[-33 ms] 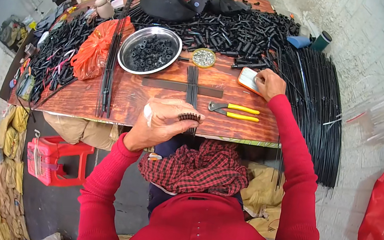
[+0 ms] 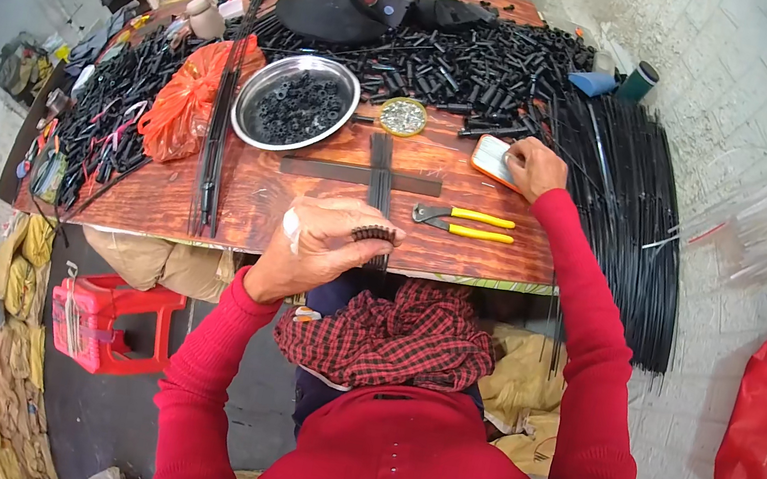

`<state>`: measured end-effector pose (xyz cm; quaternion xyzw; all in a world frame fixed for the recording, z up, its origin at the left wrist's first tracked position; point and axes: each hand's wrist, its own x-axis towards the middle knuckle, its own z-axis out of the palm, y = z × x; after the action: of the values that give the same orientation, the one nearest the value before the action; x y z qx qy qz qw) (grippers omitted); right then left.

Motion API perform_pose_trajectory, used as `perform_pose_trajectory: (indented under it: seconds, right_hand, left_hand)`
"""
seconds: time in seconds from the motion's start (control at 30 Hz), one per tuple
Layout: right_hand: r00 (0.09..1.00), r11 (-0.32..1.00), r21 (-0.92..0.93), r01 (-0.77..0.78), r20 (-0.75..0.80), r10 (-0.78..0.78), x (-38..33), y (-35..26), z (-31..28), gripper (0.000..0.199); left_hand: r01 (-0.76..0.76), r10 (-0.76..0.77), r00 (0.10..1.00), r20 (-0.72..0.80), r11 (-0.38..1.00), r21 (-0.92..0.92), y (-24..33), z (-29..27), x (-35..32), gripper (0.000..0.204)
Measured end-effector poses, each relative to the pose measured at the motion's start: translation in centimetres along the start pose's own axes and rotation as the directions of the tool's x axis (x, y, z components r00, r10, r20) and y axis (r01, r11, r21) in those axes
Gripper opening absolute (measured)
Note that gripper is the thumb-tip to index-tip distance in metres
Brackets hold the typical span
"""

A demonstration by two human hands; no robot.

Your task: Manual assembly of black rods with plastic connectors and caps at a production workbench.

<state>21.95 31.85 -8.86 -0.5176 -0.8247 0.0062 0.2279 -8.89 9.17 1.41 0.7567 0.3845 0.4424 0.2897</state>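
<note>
My left hand (image 2: 327, 240), with a white patch on its back, is closed at the near table edge. Between thumb and fingers it pinches a short dark ribbed piece (image 2: 374, 234). Beyond it, a bundle of thin black rods (image 2: 382, 160) lies across a flat dark bar (image 2: 319, 169); where the bundle's near end meets my fingers is hidden. Farther right, my right hand (image 2: 539, 170) reaches into a shallow white tray with an orange rim (image 2: 491, 154). Its fingers are bent together over the tray, and whatever they pinch is hidden. Yellow-handled pliers (image 2: 467, 223) lie between the hands.
A steel bowl (image 2: 241, 118) of small black rings and a round dish of small metal pieces (image 2: 403, 116) stand beyond the bundle. Black tubes (image 2: 462, 70) are heaped at the back. Long black rods (image 2: 624, 229) overhang the right edge. An orange bag (image 2: 185, 105) sits left.
</note>
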Motion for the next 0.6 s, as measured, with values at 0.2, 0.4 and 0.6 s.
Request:
perform_pose_trajectory:
  seconds: [0.2,0.4,0.6]
  right_hand:
    - [0.996,0.990,0.143,-0.013,-0.081,0.025,0.6,0.4,0.3,0.013]
    - [0.992,0.954,0.284,-0.095,-0.057,0.116,1.5,0.7,0.1,0.020]
    - [0.982,0.584,0.800,-0.139,0.188,-0.024,-0.3,-6.3,-6.0,0.024]
  left_hand:
    - [0.061,-0.060,0.998,-0.023,0.998,0.003,0.0,0.1,-0.3,0.015]
    - [0.043,-0.043,0.999,-0.005,0.999,-0.026,-0.3,0.2,-0.4,0.018]
    - [0.039,-0.039,0.999,-0.001,0.999,-0.031,-0.3,-0.1,-0.1,0.021]
